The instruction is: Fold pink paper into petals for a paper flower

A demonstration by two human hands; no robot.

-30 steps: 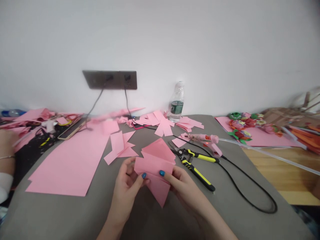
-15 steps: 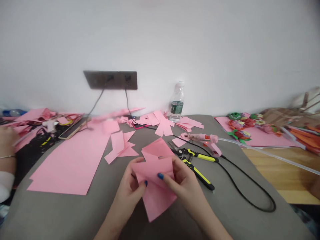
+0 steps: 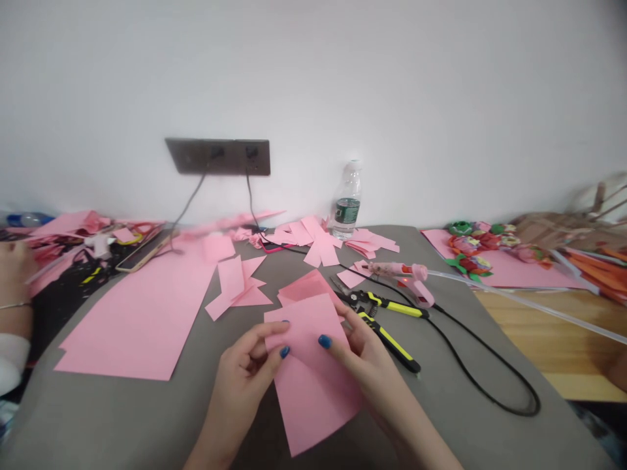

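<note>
A pink paper sheet (image 3: 313,398) with a faint crease across it is held up over the front of the grey table. On its left edge, my left hand (image 3: 247,372) pinches it between thumb and fingers. Gripping the right side is my right hand (image 3: 365,359), with its thumb on the front and fingers behind. More pink paper (image 3: 304,287) lies just behind the held sheet. Pliers with yellow and black handles (image 3: 392,339) rest to the right of my right hand.
Large pink sheets (image 3: 142,320) and a phone (image 3: 144,251) lie left. Cut pink pieces (image 3: 238,284) and a bottle (image 3: 347,205) stand farther back. A pink glue gun (image 3: 406,274) with a black cord and paper flowers (image 3: 473,245) are right. Another person's arm (image 3: 14,287) shows far left.
The sheet was folded over at its top and now stands opened out, flatter and taller. My left hand has shifted slightly left, and its finger has come to the front of the paper.
</note>
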